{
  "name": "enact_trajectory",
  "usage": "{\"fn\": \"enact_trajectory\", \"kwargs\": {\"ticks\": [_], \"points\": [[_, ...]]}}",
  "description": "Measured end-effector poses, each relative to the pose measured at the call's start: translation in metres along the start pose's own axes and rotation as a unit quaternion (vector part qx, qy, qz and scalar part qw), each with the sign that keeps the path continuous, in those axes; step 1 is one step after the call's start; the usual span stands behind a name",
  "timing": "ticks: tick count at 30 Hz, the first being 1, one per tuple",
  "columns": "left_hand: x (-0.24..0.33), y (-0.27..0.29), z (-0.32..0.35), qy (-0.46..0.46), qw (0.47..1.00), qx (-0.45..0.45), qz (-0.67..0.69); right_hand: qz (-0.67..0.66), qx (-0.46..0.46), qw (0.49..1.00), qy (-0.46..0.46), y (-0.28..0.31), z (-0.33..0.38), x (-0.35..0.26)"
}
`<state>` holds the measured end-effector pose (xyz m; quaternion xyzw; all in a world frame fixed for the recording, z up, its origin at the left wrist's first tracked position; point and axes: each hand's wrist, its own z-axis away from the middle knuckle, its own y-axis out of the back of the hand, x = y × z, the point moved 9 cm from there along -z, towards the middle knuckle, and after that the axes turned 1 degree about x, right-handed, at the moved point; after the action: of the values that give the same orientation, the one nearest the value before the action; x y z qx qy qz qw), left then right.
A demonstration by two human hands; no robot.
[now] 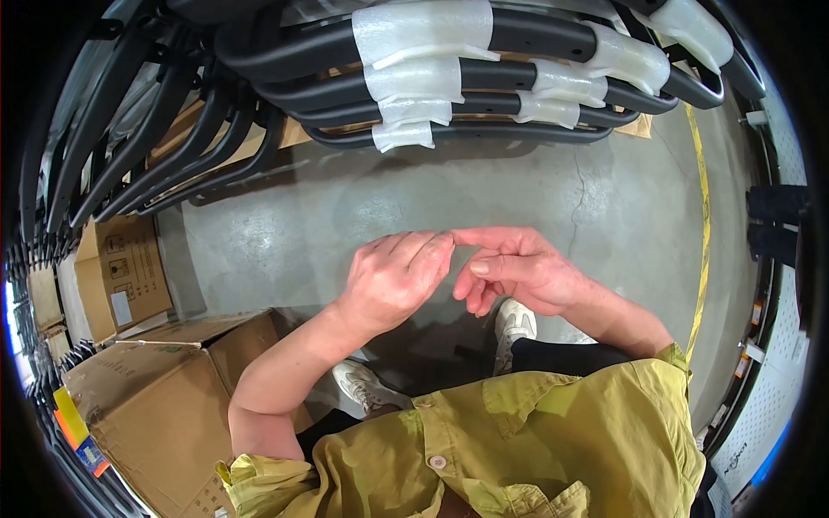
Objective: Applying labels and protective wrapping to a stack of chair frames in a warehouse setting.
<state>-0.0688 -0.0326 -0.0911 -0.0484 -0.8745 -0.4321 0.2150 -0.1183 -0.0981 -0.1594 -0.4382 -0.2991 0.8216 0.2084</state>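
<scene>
Left hand: the left hand (393, 274) is curled up knuckles-out, fingers bunched near the tip of the other one's forefinger. Might be pinching that fingertip or something tiny, can't tell from this angle.
Right hand: the right hand (531, 274) has its forefinger stretched across to meet the left, thumb lying below it, remaining fingers loosely bent. Nothing visible in its grip.
Black bars: nearest stock to the hands, I'd say. The curved black bars (540, 36) are stacked out beyond both hands, and neither hand is touching them. More curved ones sit out past the left hand on that side.
Foam wraps: white foam wraps (423, 30) around the stacked bars, ahead of the hands.
Cardboard: one big cardboard box (147, 388) beside the left forearm, plus a printed carton (134, 268) farther out to the left of that hand.
Floor: grey floor (604, 190) below the hands, yellow tape (701, 190) off to the right of the right hand.
Step right now: looks like pure hand-to-hand fiddling, imo, no bar being handled.
Next move: getting at a bar would call for parting the fingers first, then reaching forward.
</scene>
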Motion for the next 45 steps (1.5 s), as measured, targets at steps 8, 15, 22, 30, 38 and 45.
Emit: {"fn": "enact_trajectory", "kwargs": {"ticks": [8, 15, 22, 30, 38, 45], "points": [[-0.001, -0.019, -0.005, 0.011, 0.995, -0.098, -0.023, 0.012, 0.008, 1.0, -0.008, 0.002, -0.002, 0.0], [-0.003, -0.015, -0.007, 0.04, 0.998, -0.04, -0.037, 0.01, 0.006, 1.0, -0.01, 0.004, 0.0, 0.0], [-0.025, 0.0, -0.007, 0.117, 0.993, 0.002, -0.016, 0.066, -0.006, 0.998, 0.023, 0.003, 0.004, -0.003], [-0.079, -0.026, 0.036, 0.512, 0.74, -0.013, 0.436, 0.087, -0.007, 0.996, 0.015, 0.002, 0.002, -0.003], [-0.112, -0.022, 0.054, 0.573, 0.64, 0.086, 0.505, 0.075, 0.022, 0.997, -0.001, 0.006, -0.002, 0.0], [-0.216, -0.033, 0.066, 0.626, 0.519, 0.291, 0.504, 0.087, 0.034, 0.996, 0.01, 0.009, -0.001, -0.003]]}}
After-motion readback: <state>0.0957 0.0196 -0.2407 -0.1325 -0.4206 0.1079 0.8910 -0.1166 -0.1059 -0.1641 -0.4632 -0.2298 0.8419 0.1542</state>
